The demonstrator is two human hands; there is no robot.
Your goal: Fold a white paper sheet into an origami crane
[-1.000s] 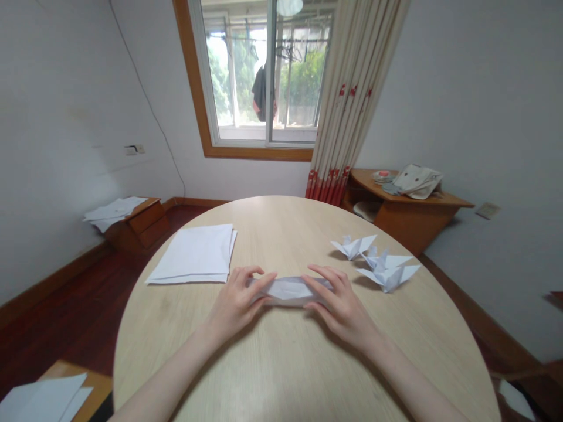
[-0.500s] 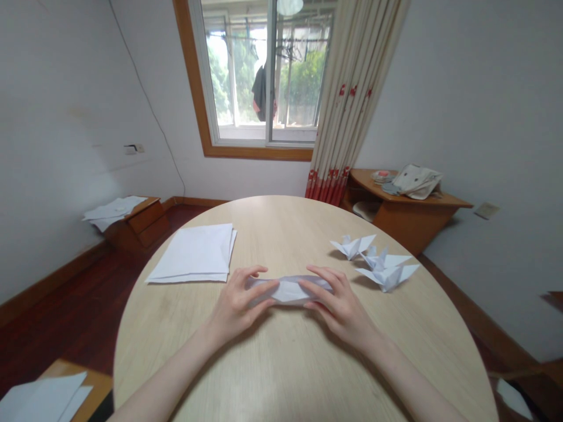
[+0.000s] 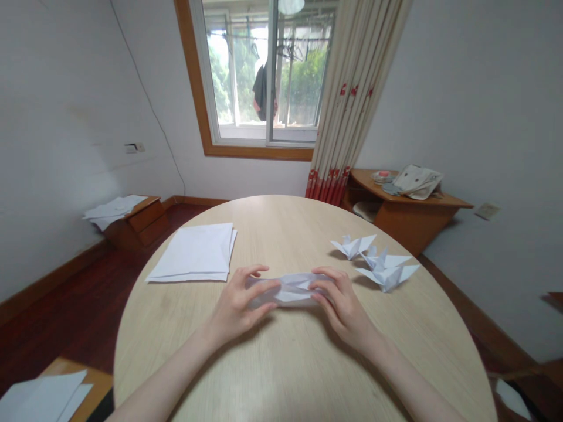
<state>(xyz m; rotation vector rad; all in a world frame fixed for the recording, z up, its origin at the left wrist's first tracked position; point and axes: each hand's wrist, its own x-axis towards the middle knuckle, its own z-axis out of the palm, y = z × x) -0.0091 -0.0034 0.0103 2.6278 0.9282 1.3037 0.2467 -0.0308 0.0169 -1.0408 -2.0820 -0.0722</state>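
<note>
A partly folded sheet of white paper (image 3: 295,289) spans the gap between my two hands above the middle of the round table (image 3: 290,363). My left hand (image 3: 246,298) grips its left end, with the thumb at the near edge and fingers over the top. At the right end, my right hand (image 3: 336,299) holds the paper the same way, fingers curled over it. Folds and a raised flap show between the hands; the paper's ends are hidden behind my fingers. Several white paper cranes (image 3: 385,271) stand just beyond my right hand.
A stack of white paper sheets (image 3: 193,252) lies at the table's left. Beyond the table are a small drawer cabinet (image 3: 147,221), a corner desk (image 3: 409,225) with a cloth bag (image 3: 417,180), and a curtain (image 3: 356,88). More paper (image 3: 44,398) lies at lower left.
My right hand has shifted slightly to the right along the paper, and more of the folded middle shows. My left hand has barely moved.
</note>
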